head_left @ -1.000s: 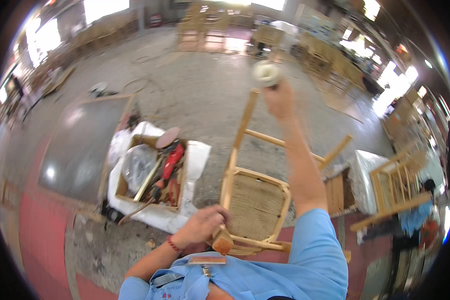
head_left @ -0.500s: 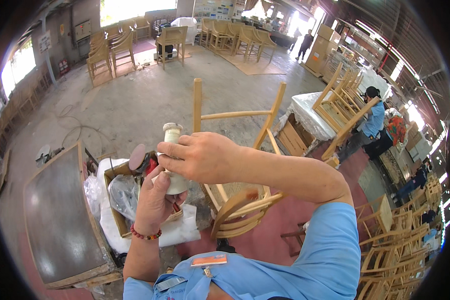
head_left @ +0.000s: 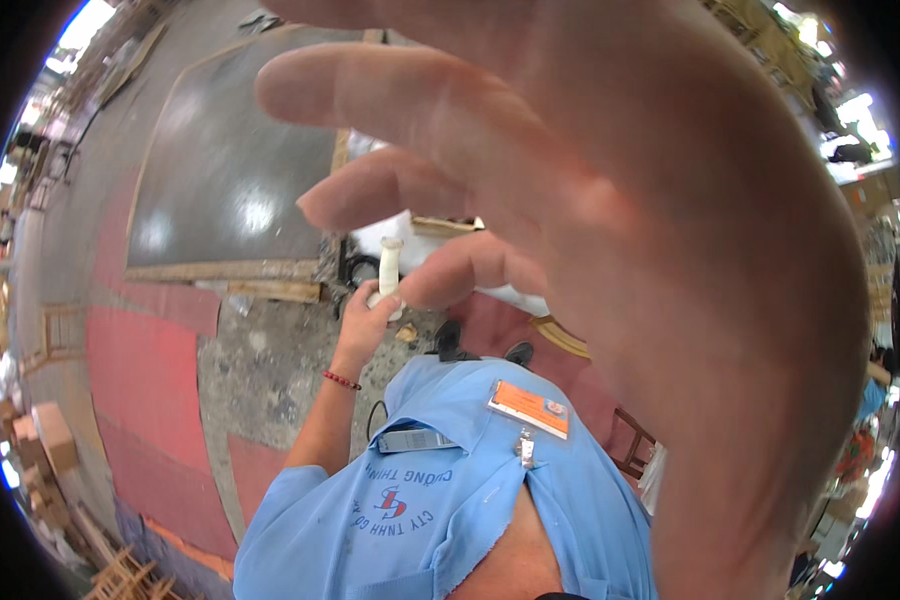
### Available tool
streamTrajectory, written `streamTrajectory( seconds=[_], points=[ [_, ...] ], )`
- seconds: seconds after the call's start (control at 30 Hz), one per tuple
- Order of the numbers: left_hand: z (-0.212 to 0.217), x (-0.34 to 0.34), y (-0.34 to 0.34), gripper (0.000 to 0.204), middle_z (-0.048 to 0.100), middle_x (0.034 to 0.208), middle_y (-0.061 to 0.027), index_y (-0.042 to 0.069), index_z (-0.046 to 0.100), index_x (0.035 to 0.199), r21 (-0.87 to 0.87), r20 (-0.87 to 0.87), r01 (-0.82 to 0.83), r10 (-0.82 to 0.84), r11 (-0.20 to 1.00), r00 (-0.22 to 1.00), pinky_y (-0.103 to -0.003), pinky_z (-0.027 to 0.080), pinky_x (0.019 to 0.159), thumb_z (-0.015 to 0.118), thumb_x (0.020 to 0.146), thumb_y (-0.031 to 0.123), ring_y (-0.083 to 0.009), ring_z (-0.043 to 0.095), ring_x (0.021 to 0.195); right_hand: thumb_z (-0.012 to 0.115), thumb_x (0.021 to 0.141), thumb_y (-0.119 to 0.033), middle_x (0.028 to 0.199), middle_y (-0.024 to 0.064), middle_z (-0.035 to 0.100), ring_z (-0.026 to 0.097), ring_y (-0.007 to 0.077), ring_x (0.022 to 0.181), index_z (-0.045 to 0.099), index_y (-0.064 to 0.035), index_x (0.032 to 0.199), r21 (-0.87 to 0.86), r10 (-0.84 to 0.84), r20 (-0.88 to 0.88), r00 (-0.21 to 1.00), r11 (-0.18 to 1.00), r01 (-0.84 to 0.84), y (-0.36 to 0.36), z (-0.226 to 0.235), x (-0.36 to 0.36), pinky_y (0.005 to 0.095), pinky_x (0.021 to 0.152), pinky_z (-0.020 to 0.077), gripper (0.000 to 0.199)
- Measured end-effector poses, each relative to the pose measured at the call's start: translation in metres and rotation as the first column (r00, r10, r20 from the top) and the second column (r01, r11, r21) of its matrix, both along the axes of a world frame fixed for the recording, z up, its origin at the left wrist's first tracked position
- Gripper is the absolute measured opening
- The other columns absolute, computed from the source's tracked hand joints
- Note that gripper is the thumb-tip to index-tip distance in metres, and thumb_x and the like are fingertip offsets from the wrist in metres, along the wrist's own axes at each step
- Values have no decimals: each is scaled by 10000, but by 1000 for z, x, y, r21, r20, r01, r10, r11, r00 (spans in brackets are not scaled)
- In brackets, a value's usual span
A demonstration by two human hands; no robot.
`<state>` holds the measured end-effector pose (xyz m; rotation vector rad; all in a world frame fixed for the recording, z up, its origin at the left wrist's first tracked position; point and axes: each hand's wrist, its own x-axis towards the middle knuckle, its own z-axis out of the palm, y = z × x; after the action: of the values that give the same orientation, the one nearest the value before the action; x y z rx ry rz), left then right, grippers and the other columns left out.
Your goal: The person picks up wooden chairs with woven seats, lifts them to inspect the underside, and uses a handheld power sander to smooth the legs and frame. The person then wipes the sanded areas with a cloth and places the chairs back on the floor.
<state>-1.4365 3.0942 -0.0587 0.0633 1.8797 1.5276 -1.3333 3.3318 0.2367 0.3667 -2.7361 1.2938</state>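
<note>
Head view: left fingers (head_left: pixel 382 309) gripping white bottle-shaped object (head_left: pixel 389 266) near base; right fingers (head_left: pixel 400 92) spread apart, slightly curled.

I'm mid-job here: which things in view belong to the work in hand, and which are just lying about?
In use:
- white bottle-shaped object, held in the left hand
- right hand, open, close to the camera

Apparently just lying about:
- dark framed panel
- red mat
- cardboard boxes
</note>
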Motion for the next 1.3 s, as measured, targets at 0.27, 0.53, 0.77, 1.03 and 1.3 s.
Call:
streamTrajectory(
  seconds=[0.27,0.53,0.77,1.03,1.3],
  points=[
    [-67,32,-31,450,661,897,-99,-49,597,1177,-268,-41,-194,190,944,981,-304,533,656,697,866,262,-147,626,765,690,871,-332,1400,154,519,638,227,1022,461,-26,1399,-29,150,-64,987,988,-152,31,-13,-26,331,817,533,651],
    [-105,-2,-20,487,668,827,-123,-54,605,1167,-396,-37,-132,128,909,991,-328,498,609,711,830,281,-169,619,664,693,871,-385,1417,188,497,614,244,1077,416,-1,1429,-28,152,-61,987,988,-154,35,-7,-23,331,846,519,732],
    [-118,-32,-15,577,697,985,-204,-76,585,1226,-442,-42,-96,87,892,995,-352,518,733,717,820,311,-227,673,830,695,872,-430,1432,218,478,592,258,1125,376,21,1456,-69,119,17,993,991,-117,33,2,-23,331,872,506,805],
    [-114,-34,-17,581,692,873,-151,-91,613,1154,-429,29,-81,103,900,994,-327,519,621,734,802,355,-179,660,683,697,872,-483,1448,252,455,567,274,1179,330,46,1487,-598,-213,196,957,748,289,46,-2,-5,331,901,492,890],
    [-131,-40,-42,729,695,1034,-251,-107,619,1149,-509,6,-8,13,861,1000,-414,510,862,731,770,506,-346,678,981,761,827,-490,1410,200,506,574,259,1169,398,23,1461,-568,-499,426,755,502,652,27,-37,18,321,893,492,893]
  ],
)
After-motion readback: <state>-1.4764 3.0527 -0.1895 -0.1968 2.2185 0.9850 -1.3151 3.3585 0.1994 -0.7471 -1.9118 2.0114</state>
